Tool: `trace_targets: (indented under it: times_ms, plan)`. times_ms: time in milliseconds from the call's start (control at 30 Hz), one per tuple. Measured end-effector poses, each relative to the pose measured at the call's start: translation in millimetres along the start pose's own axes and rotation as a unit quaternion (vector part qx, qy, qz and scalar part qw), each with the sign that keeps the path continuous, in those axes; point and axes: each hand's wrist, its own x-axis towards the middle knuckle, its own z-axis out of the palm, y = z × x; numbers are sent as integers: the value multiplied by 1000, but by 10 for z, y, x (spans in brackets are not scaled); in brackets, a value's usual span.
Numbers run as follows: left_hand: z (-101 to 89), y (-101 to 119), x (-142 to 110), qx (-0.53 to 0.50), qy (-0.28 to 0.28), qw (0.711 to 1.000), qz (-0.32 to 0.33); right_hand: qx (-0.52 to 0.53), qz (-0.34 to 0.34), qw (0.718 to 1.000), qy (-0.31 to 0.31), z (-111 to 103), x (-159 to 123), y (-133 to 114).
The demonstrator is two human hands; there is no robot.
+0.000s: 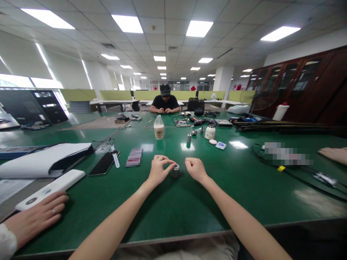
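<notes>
While, head view, the left hand (pixel 159 169) has thumb and forefinger together at a metal cylinder's (pixel 176 172) top, anything pinched indiscernible, the right hand (pixel 195 169) lies curled near. Beyond: second cylinder (pixel 189 138), bagged cup (pixel 159 132), patterned jar (pixel 209 133). Leftward: smartphone (pixel 101 164).

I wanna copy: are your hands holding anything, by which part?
Left hand pinches at the top of the metal cylinder; whether it grips, I can't tell. Right hand: closed, nothing showing.
</notes>
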Motion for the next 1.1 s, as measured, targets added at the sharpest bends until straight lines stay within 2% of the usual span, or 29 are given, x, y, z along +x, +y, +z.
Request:
trace_targets:
  times_ms: [167,367,533,600,700,767,967,1100]
  plan:
    - [-8,33,-3,1,-16,1000,3,10,4,1000,-7,-5,-5,-7]
    - [-11,43,8,-10,4,1000,-6,15,2,1000,-12,2,-9,-3]
    - [0,67,-6,2,-14,1000,10,18,2,1000,-13,-1,-10,0]
    - [-11,79,-6,3,24,1000,8,31,1,999,-16,-8,-8,-11]
    - [-56,70,10,-11,117,993,-22,63,10,998,-31,-7,-11,-36]
    - [-95,39,21,-21,145,988,-39,72,17,996,-44,10,-20,-52]
    - [-148,-31,13,-14,113,992,-50,52,-4,997,-60,115,-27,-71]
    - [-138,0,-2,18,93,995,-39,82,1,996,15,153,48,22]
